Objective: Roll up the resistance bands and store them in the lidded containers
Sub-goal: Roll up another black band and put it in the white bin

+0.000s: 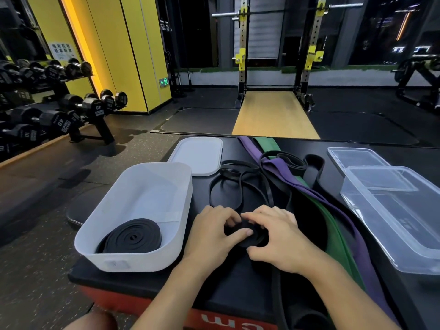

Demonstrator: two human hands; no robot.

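The left hand [212, 232] and right hand [278, 239] curl their fingers [226, 216] round a partly rolled black band [254, 238] near the desk's [226, 277] front edge.

matt black rubber bands [234, 184] on a smooth black tabletop [238, 277], a frosted white plastic tub [166, 186], a glossy clear plastic container [392, 222].

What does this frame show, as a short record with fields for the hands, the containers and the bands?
left hand: grips the part-rolled black band
right hand: grips the same roll
white container: open, holds one coiled black band
white lid: lying behind it
clear container: open, no band inside
unrolled: purple band, green band, thin black bands
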